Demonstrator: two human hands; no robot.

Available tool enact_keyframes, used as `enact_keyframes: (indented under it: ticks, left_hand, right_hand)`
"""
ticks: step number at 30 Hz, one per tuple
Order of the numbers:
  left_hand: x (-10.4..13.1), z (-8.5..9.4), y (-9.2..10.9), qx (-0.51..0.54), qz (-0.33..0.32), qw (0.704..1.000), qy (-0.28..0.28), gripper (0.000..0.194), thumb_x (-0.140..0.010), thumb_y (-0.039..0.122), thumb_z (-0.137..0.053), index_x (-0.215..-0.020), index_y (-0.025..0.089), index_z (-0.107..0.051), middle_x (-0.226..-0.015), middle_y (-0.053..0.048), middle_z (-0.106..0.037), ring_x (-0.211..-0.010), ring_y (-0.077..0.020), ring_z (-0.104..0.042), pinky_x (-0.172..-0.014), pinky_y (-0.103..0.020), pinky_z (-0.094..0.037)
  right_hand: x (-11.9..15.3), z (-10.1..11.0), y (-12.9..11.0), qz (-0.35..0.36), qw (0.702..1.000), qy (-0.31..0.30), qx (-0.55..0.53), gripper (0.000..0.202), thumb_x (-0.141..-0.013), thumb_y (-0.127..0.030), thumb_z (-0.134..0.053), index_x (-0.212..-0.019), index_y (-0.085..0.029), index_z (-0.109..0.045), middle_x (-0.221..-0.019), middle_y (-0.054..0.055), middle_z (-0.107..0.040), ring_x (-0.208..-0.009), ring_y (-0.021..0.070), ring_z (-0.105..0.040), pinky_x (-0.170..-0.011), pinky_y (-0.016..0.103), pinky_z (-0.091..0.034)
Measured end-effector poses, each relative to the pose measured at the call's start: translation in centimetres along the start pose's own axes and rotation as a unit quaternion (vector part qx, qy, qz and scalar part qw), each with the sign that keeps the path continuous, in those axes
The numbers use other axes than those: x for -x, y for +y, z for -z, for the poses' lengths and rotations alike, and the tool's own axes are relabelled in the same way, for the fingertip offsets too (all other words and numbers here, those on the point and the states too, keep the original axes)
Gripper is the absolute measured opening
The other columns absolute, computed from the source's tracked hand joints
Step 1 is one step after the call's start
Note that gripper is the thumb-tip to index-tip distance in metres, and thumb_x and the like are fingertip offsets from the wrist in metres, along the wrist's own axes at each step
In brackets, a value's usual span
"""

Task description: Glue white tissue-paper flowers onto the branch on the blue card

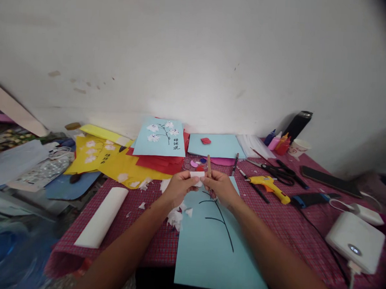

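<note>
Together, hands (178, 187) (222, 187) pinch paper (197, 175); blue flowered card (161, 146) bears 3 characters (176, 144).

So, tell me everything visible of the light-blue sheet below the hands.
The light-blue sheet looks like paper or thin card. One long curved black line with shorter side strokes makes a branch. It lies on the checked tablecloth, near edge jutting past it. White paper scraps lie along its left edge; the left hand and right hand partly hide its far part.
</note>
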State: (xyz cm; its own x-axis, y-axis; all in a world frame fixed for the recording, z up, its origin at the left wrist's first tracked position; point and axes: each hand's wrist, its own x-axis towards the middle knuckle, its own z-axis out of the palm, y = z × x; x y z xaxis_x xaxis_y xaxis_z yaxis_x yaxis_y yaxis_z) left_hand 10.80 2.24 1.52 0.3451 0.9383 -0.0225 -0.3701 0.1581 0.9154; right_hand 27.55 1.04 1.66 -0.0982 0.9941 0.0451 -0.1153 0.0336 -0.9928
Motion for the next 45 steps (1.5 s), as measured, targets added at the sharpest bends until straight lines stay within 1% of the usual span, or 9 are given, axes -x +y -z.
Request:
enact_keyframes:
  ticks: [3,6,11,19,24,31,35,40,45]
  left_hand:
    - [-0.2,0.2,-0.3,0.021,-0.011,0.999,0.039,0.026,-0.068,0.027,-0.082,-0.086,0.011,-0.072,-0.084,-0.008,-0.07,-0.072,-0.0155,-0.063,-0.067,-0.03,-0.052]
    - [-0.4,0.5,-0.4,0.042,-0.008,0.997,0.063,0.027,-0.069,0.027,-0.082,-0.088,0.012,-0.072,-0.082,-0.007,-0.07,-0.072,-0.0153,-0.064,-0.068,-0.031,-0.054]
    - [-0.4,0.4,-0.2,0.076,0.012,0.994,0.072,0.029,-0.07,0.027,-0.082,-0.091,0.011,-0.071,-0.084,-0.009,-0.071,-0.074,-0.0165,-0.066,-0.07,-0.031,-0.055]
    - [-0.2,0.1,-0.2,0.081,0.014,0.995,0.052,0.025,-0.072,0.027,-0.08,-0.089,0.011,-0.072,-0.088,-0.01,-0.073,-0.077,-0.0165,-0.067,-0.073,-0.031,-0.055]
    - [-0.2,0.2,-0.2,0.082,0.013,0.996,0.039,0.024,-0.075,0.026,-0.079,-0.092,0.011,-0.072,-0.091,-0.01,-0.073,-0.077,-0.0154,-0.067,-0.074,-0.029,-0.055]
    - [0.0,0.0,0.2,0.076,0.019,0.996,0.035,0.02,-0.069,0.019,-0.079,-0.086,0.01,-0.073,-0.088,-0.01,-0.073,-0.075,-0.0173,-0.069,-0.073,-0.03,-0.054]
    - [0.2,-0.1,0.7,0.074,0.022,0.997,-0.002,0.029,-0.064,0.013,-0.078,-0.093,0.01,-0.075,-0.095,-0.013,-0.074,-0.083,-0.0205,-0.07,-0.076,-0.03,-0.053]
    - [0.4,-0.3,0.8,0.051,0.024,0.998,-0.03,0.03,-0.07,0.02,-0.081,-0.098,0.012,-0.074,-0.105,-0.014,-0.072,-0.091,-0.0207,-0.07,-0.078,-0.029,-0.052]
    - [0.4,-0.3,0.5,0.001,0.017,1.0,-0.003,0.028,-0.071,0.031,-0.081,-0.089,0.011,-0.074,-0.091,-0.013,-0.073,-0.082,-0.0196,-0.07,-0.07,-0.027,-0.053]
  right_hand:
    - [0.0,-0.1,-0.1,0.017,1.0,0.015,-0.019,0.027,-0.077,-0.043,-0.075,-0.076,-0.018,-0.065,-0.057,-0.004,-0.059,-0.034,0.0064,-0.041,-0.03,0.019,-0.029]
    - [-0.1,0.1,-0.5,0.046,0.996,0.051,-0.051,0.034,-0.085,-0.051,-0.063,-0.079,-0.018,-0.066,-0.067,-0.001,-0.06,-0.041,0.0077,-0.047,-0.036,0.02,-0.035]
    - [-0.1,0.4,-0.9,0.076,0.989,0.092,-0.084,0.037,-0.09,-0.054,-0.056,-0.081,-0.02,-0.066,-0.051,-0.008,-0.04,-0.035,0.0062,-0.03,-0.034,0.021,-0.028]
    - [0.3,-0.2,-0.9,0.077,0.993,0.057,-0.065,0.028,-0.08,-0.047,-0.07,-0.088,-0.021,-0.065,-0.071,-0.001,-0.064,-0.042,0.0086,-0.047,-0.038,0.023,-0.033]
    - [0.4,-0.2,-1.0,0.075,0.995,0.04,-0.055,0.025,-0.082,-0.043,-0.069,-0.087,-0.019,-0.066,-0.069,-0.001,-0.064,-0.042,0.0081,-0.047,-0.039,0.022,-0.031]
    - [0.2,-0.1,-0.6,0.067,0.995,0.033,-0.063,0.023,-0.081,-0.041,-0.07,-0.084,-0.018,-0.066,-0.068,-0.001,-0.064,-0.042,0.0075,-0.046,-0.039,0.022,-0.032]
    - [-0.1,0.3,-0.6,0.053,0.994,0.044,-0.084,0.025,-0.079,-0.041,-0.071,-0.082,-0.018,-0.064,-0.067,-0.001,-0.062,-0.041,0.008,-0.046,-0.038,0.022,-0.033]
    - [-0.4,0.8,-0.9,0.033,0.992,0.051,-0.106,0.027,-0.076,-0.042,-0.073,-0.081,-0.017,-0.063,-0.062,-0.002,-0.061,-0.04,0.0087,-0.046,-0.037,0.023,-0.035]
    - [-0.3,0.8,-0.8,0.023,0.993,0.035,-0.109,0.027,-0.075,-0.041,-0.075,-0.079,-0.018,-0.062,-0.061,-0.002,-0.063,-0.037,0.0083,-0.046,-0.036,0.022,-0.035]
